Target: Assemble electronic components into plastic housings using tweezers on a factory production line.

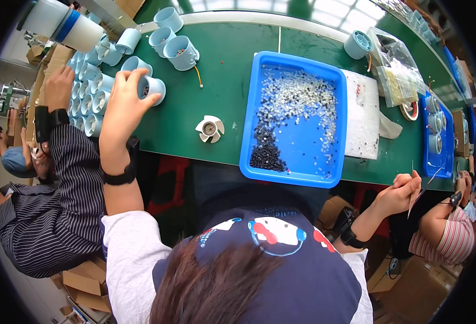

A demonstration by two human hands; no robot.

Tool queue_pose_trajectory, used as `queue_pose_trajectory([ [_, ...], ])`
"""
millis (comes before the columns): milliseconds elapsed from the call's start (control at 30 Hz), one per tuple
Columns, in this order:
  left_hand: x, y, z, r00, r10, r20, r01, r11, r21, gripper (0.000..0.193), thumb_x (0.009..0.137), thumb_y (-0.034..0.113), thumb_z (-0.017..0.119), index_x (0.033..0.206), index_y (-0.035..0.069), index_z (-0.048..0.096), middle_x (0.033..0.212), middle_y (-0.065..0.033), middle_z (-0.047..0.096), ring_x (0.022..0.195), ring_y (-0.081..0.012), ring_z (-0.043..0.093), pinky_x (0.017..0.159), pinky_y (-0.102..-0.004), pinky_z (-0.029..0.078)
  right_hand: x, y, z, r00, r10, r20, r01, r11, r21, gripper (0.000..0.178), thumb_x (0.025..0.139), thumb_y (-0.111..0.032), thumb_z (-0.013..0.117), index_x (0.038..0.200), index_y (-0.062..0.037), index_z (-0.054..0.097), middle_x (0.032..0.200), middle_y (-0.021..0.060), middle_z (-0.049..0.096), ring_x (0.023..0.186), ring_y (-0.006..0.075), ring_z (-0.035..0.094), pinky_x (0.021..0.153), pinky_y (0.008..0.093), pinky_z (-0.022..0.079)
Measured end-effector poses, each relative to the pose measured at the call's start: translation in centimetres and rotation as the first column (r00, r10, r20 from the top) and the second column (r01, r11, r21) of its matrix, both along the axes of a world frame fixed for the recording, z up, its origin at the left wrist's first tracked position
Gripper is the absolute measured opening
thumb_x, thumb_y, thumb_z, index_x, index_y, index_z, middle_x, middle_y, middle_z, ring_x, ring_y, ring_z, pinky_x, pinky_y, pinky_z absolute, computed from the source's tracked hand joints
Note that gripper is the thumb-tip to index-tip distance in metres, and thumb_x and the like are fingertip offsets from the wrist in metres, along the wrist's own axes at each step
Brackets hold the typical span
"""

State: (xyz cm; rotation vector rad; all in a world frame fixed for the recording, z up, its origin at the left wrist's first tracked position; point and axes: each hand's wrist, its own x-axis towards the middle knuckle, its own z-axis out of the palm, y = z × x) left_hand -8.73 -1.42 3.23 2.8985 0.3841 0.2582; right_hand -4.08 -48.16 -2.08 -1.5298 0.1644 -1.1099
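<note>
My left hand [123, 102] grips a light-blue cup-shaped housing [158, 93] at its rim, thumb on the near side and fingers over the top. Small parts show inside this housing. Another light-blue housing [137, 65] stands just behind it. My right hand [399, 193] is closed in front of the table's near edge, around thin tweezers [414, 201] whose slender arms stick up past the fingers. Between the hands lie a white fan wheel [210, 128] with a round hub and a blue tray [297, 177] of small clear and black pieces.
Rows of light-blue housings [89, 102] fill the far left, beside a co-worker's hand [59, 86]. More housings [181, 53] stand behind my left hand, one trailing a wire. Right of the tray are a white foam sheet [362, 119], plastic bags [394, 70] and another blue tray [429, 162].
</note>
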Motion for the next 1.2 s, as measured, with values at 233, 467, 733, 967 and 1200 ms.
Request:
queue_pose_trajectory([
  [233,0.5,-4.5,2.1,0.941,-0.221,0.256,0.184,0.97,0.162,0.051,0.069,0.018,0.067,0.113,0.004,0.046,0.114,-0.0145,0.044,0.102,-0.0313,0.044,0.087,-0.0372,0.037,-1.4,-2.8,-1.4,0.985,0.171,-0.03,-0.17,0.985,0.032,0.029,0.091,-0.019,0.041,0.074,0.0018,0.052,0.047,-0.0015,0.031,0.042,0.0053,0.026,0.041,0.0206,0.02],
  [467,7.8,-14.2,7.6,0.633,-0.747,0.204,0.713,0.665,0.222,0.054,0.071,0.021,0.065,0.117,0.003,0.043,0.114,-0.017,0.049,0.107,-0.031,0.045,0.09,-0.0347,0.036,-0.9,-1.1,-0.7,0.993,0.117,0.021,-0.118,0.991,0.07,0.028,0.091,-0.021,0.039,0.089,0.0035,0.054,0.05,0.0002,0.038,0.045,0.0061,0.03,0.043,0.0201,0.023],
  [733,25.2,-23.6,1.9,0.593,-0.802,0.072,0.802,0.596,0.034,0.08,0.064,0.026,0.071,0.127,-0.002,0.029,0.114,-0.0251,0.047,0.106,-0.034,0.047,0.09,-0.0337,0.038,-3.2,-1.9,0.7,0.903,0.417,0.101,-0.425,0.834,0.353,0.037,0.093,-0.026,0.034,0.107,0.0061,0.046,0.061,0.0072,0.053,0.045,0.0079,0.036,0.042,0.0193,0.027],
  [967,28.2,-26.1,-1.4,0.763,-0.639,0.103,0.621,0.679,-0.392,0.07,0.063,0.028,0.073,0.115,-0.007,0.042,0.099,-0.0205,0.057,0.084,-0.0273,0.059,0.072,-0.0307,0.048,-5.9,-5.6,-0.6,0.928,0.37,0.038,-0.346,0.822,0.452,0.043,0.093,-0.03,0.03,0.109,0.0074,0.045,0.053,0.0058,0.05,0.039,0.0084,0.031,0.039,0.0197,0.023],
  [1200,19.8,-20.2,6.2,0.773,-0.589,0.236,-0.048,-0.425,-0.904,0.052,0.084,0.038,0.05,0.11,-0.007,0.045,0.106,-0.0232,0.052,0.097,-0.034,0.054,0.089,-0.0427,0.043,-4.5,-5.3,-0.5,0.735,0.663,0.142,-0.645,0.618,0.45,0.048,0.093,-0.034,0.028,0.109,0.0068,0.047,0.047,0.0014,0.04,0.038,0.0068,0.025,0.038,0.02,0.019],
])
